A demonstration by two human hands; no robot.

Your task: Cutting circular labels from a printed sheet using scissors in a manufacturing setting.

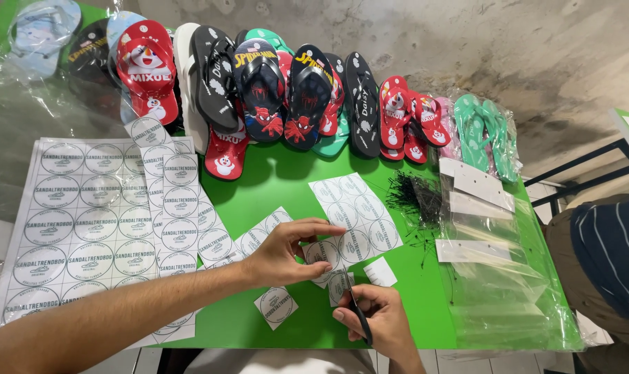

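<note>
Green desk (411, 312): carries all items below.
Row of printed flip-flops (287, 90), along the far edge.
Large sheet of round labels (72, 221), uncut, at the left; a smaller 6-label block (356, 208) lies mid-desk.
Clear plastic bags (488, 256), stacked at the right.
Left hand (283, 253): grip pinched on a strip of labels (323, 255) at desk centre.
Right hand (380, 322): grip closed around black scissors (356, 312), blades at the strip.
Step judged: cutting single labels free. Next cut wants the blade kept between 2 circles.
</note>
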